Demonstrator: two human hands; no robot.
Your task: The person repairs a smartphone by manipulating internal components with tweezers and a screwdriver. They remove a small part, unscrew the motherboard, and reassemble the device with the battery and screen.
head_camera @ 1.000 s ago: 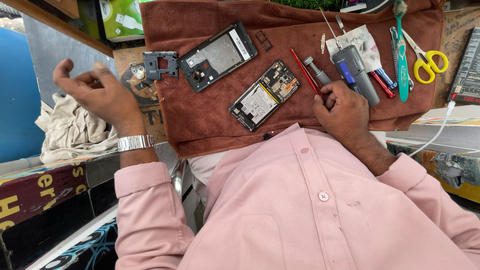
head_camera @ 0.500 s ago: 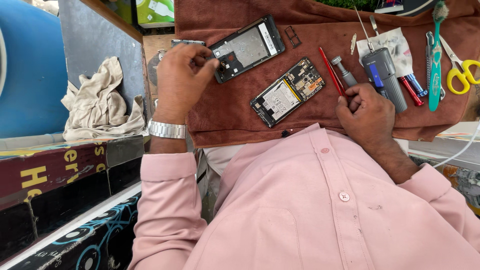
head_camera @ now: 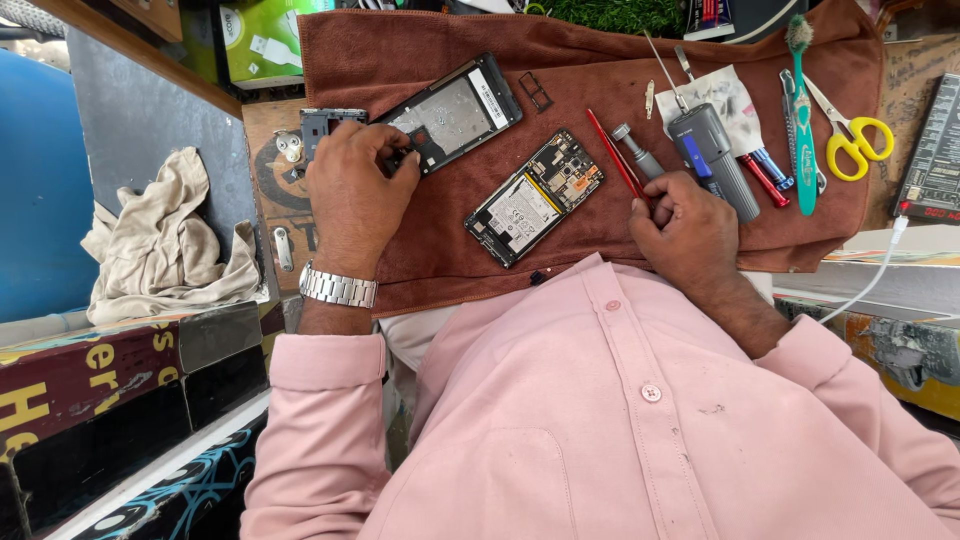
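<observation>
Left hand (head_camera: 352, 195) pinches the black rectangular phone frame (head_camera: 450, 112); right hand (head_camera: 688, 228) rests curled beside the red-handled tool (head_camera: 612, 152); loose parts could scatter.

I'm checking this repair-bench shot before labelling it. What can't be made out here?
- Head view: the left hand covers one end of the phone frame.
- What the curled right hand holds is hidden.
- The black device is cut off by the right edge.
- The tiny black part on the brown cloth is too small.
</observation>
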